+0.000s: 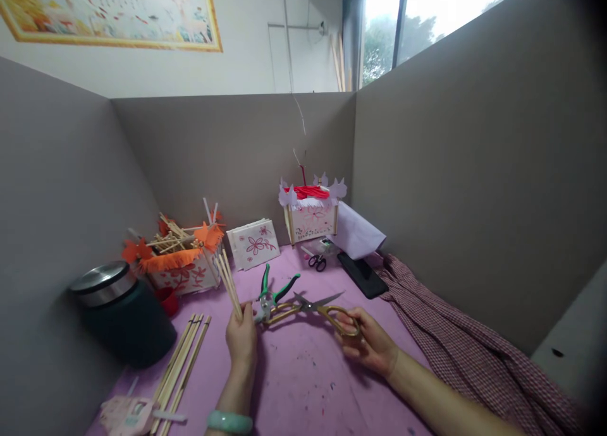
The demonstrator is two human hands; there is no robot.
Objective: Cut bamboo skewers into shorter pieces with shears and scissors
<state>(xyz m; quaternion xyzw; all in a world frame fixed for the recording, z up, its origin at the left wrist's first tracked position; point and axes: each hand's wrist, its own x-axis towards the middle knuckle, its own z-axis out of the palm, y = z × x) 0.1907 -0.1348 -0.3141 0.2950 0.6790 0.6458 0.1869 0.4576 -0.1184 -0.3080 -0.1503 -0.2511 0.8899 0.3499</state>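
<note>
My left hand [241, 338] is closed round a small bundle of thin bamboo sticks [227, 281] that point up and to the left. My right hand [367, 341] grips the gold handles of a pair of scissors [313, 308], with fingers through the loops. The scissors lie open on the pink mat [303, 373], blades pointing left toward the sticks. Green-handled pliers [272, 290] rest on the mat just behind the scissors, close to my left hand.
More bamboo sticks [183, 360] lie at the left beside a dark steel-lidded pot [121, 313]. At the back stand an orange-trimmed box [183, 262] of sticks, flowered paper panels [253, 243] and a white paper lantern [310, 211]. Small black scissors [317, 259], a phone [363, 275] and checked cloth [465, 347] lie right.
</note>
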